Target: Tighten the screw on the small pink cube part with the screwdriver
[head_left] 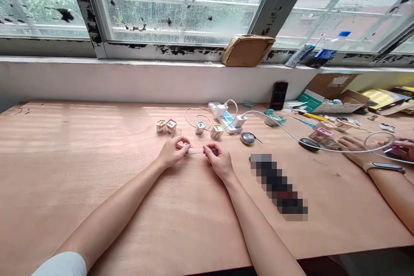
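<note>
Pinching closely — left hand [173, 152] on a tiny pinkish piece [188, 145], right hand [220, 161] on a slim red-handled screwdriver [210, 152].

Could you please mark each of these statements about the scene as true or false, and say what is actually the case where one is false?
1. The right hand holds a thin tool with a red handle. True.
2. The white power strip is on the window sill. False: it is on the wooden table.
3. Four small cubes are stacked in one pile. False: they stand apart from the pile-up, separately on the table, beyond the hands.
4. A second person's forearm with a wristband reaches in at the right. True.
5. A plastic bottle with a blue cap is on the sill. True.
</note>
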{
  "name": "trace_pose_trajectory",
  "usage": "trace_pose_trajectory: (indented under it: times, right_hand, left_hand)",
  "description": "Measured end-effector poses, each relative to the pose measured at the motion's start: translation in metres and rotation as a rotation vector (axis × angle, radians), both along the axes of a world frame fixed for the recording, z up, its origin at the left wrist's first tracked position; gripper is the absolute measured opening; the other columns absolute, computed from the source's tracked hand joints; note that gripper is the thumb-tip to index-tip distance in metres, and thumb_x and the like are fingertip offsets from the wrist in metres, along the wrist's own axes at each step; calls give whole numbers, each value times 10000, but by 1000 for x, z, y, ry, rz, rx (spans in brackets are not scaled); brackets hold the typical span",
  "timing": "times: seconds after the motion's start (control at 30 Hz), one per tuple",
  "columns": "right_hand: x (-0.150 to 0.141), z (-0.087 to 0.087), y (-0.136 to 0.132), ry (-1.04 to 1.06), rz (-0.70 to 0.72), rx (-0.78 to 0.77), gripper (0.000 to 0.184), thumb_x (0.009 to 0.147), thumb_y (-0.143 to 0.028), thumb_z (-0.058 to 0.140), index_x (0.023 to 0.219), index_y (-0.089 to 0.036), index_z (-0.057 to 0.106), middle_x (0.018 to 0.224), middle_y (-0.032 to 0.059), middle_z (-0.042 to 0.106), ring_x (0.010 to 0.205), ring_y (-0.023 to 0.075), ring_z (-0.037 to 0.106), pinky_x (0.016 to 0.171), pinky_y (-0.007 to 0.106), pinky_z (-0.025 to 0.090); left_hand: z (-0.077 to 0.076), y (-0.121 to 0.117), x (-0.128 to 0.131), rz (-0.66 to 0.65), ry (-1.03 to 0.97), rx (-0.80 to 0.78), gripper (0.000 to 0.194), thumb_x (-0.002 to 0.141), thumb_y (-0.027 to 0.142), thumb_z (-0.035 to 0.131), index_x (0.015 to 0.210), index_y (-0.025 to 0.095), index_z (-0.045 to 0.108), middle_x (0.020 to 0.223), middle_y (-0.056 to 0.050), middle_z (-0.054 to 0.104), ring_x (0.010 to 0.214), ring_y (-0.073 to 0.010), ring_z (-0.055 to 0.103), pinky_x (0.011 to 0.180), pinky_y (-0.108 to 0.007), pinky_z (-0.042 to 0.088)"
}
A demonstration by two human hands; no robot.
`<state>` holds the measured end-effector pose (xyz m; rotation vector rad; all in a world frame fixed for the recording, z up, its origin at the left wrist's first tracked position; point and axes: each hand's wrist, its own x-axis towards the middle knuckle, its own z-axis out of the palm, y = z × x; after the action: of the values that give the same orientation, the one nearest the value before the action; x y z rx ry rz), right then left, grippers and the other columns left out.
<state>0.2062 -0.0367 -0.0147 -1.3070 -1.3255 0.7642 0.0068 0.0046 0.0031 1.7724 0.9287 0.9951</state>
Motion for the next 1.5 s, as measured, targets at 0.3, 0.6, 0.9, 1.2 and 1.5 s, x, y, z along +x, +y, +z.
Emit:
trace_pose_trajectory:
  times: [0.3, 0.6, 0.9, 1.2, 1.5]
  right_hand:
    - [1, 0, 1, -22, 1, 7, 414, 803, -584, 639, 798, -171, 605, 680, 33, 609, 499, 127, 499, 444, 233, 398]
    - [9, 4, 0, -70, -110, 34, 398, 805, -565, 625, 808, -168, 609, 706, 47, 627, 549, 140, 529, 473, 230, 391]
    - [12, 5, 1, -68, -133, 56, 388, 810, -552, 623, 813, -164, 611, 696, 47, 627, 590, 151, 553, 536, 241, 419]
    - [8, 3, 1, -98, -104, 58, 355, 836, -529, 608, 812, -174, 612, 710, 43, 631, 601, 154, 569, 534, 241, 430]
    - [-1, 12, -8, -329, -98, 186, 218, 896, -412, 547, 855, -208, 611, 761, 40, 667, 655, 176, 632, 633, 274, 476]
  left_hand:
    - [3, -2, 0, -111, -21, 22, 229, 884, 359, 572, 979, 158, 627, 1010, -56, 661, 821, -135, 686, 722, -208, 547]
    - [2, -1, 0, 32, 32, 36, 245, 867, 393, 596, 939, 164, 644, 951, -46, 675, 751, -130, 678, 674, -195, 543]
    - [2, 0, 0, 53, 40, 28, 239, 866, 390, 592, 941, 169, 641, 945, -46, 683, 746, -139, 689, 664, -197, 536]
    - [-2, 1, 0, 50, 32, 11, 256, 866, 408, 591, 949, 169, 629, 941, -51, 701, 757, -150, 701, 633, -191, 530]
    - [1, 0, 1, 41, 36, 9, 236, 862, 399, 592, 939, 179, 628, 924, -26, 684, 735, -138, 695, 658, -198, 520]
